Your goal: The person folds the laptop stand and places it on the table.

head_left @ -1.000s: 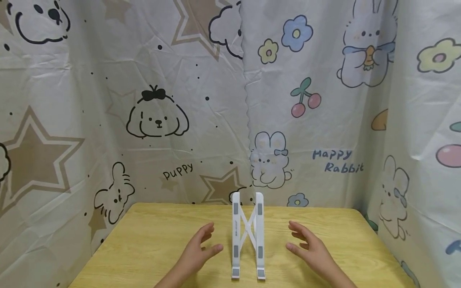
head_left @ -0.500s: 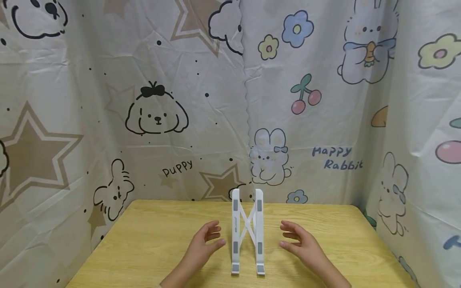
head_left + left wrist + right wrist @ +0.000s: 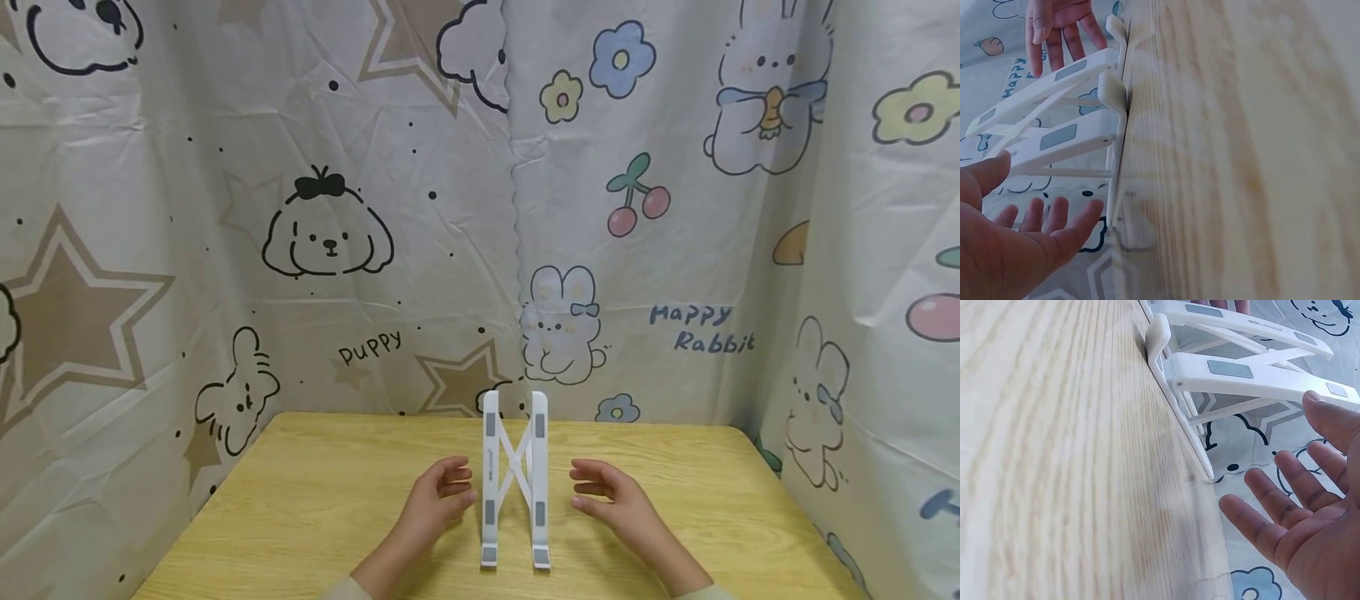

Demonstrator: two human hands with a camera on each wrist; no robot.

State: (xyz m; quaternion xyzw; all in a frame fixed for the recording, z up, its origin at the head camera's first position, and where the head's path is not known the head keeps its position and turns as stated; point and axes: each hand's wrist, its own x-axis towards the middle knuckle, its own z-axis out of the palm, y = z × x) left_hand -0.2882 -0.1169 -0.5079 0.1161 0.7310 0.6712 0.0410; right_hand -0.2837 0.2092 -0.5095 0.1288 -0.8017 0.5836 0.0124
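Note:
A white folding laptop stand (image 3: pixel 491 492) with grey pads and crossed struts stands unfolded in the middle of the table. My left hand (image 3: pixel 437 506) is just to its left, fingers spread and loosely bent, holding nothing. On the other side my right hand (image 3: pixel 617 497) faces it, a little farther off and also without anything in it. In the left wrist view, the left hand (image 3: pixel 1016 244) lies beside the near arm of the stand (image 3: pixel 1063 140), palm up to the camera. The right wrist view has the right hand (image 3: pixel 1310 506) beside the stand (image 3: pixel 1229 375), fingers apart.
The stand rests on a light wooden table (image 3: pixel 322 467). Behind and at both sides hangs a pale curtain (image 3: pixel 450 250) printed with puppies, rabbits, stars and flowers, close to the table's back edge.
Both hands have moved inward toward the laptop stand from either side. The stand keeps its place on the table; the head view has shifted slightly.

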